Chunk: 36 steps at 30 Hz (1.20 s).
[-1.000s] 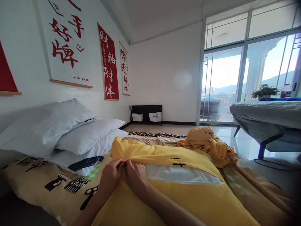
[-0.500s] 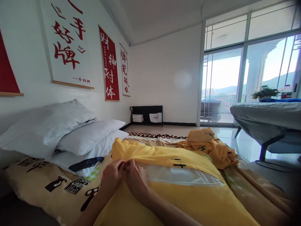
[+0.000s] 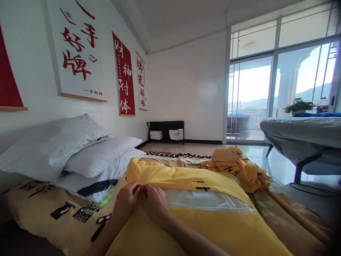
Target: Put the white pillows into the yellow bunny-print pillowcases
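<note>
Fingers (image 3: 138, 187) of left hand (image 3: 126, 202) and right hand (image 3: 154, 202) closed together at lower centre of the frame, pinching the left end of the opening in the yellow pillowcase (image 3: 186, 213), with white pillow (image 3: 205, 201) showing inside the gap. Pillowcase lying on the patterned bed (image 3: 58, 213) across lower middle, fingertips of both hands touching one another. Farther out: three white pillows (image 3: 80, 153) stacked at left against the wall, crumpled yellow fabric (image 3: 237, 167) at right of centre, red and white scrolls (image 3: 125, 74) at upper left.
</note>
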Available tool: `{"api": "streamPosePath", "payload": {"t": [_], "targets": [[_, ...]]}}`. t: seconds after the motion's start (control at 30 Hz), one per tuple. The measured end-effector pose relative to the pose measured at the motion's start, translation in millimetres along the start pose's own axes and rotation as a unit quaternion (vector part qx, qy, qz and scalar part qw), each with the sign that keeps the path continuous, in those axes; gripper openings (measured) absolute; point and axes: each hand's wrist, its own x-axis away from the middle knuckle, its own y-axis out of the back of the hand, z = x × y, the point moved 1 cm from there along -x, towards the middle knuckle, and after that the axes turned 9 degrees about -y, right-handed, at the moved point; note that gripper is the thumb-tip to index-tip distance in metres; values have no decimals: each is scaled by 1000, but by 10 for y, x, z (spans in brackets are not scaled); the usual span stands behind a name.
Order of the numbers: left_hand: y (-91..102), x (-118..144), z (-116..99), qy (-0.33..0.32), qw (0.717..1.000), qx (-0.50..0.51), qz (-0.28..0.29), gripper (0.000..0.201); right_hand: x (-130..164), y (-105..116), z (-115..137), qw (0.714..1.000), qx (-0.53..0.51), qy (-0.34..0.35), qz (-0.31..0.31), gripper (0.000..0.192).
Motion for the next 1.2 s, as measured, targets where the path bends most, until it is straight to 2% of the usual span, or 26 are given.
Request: {"api": "streamPosePath", "payload": {"t": [0.17,0.37,0.5,0.6,0.73,0.83,0.93,1.03,1.2], "targets": [[21,14,-26,-7,1000,-7,19,35,-56,-45,33,998,58,21,15,22],[-24,22,36,-39,999,-15,25,34,-99,-96,14,998,55,13,12,21],[-38,-10,105,-77,997,-20,10,36,-90,-89,12,999,42,8,-3,20],[9,-28,161,-130,991,-10,3,37,-94,-58,34,999,36,6,-14,21],[100,-17,259,-187,981,-9,49,37,-113,31,74,999,36,14,-16,22],[127,2,315,-198,977,-30,76,36,-123,102,96,999,43,22,-7,21],[113,14,331,-212,973,-39,79,32,-118,139,109,998,56,25,4,20],[105,10,325,-198,976,-47,75,31,-93,150,120,997,72,30,14,22],[169,-14,263,-196,973,-91,86,27,-65,188,134,992,111,52,19,24]]}}
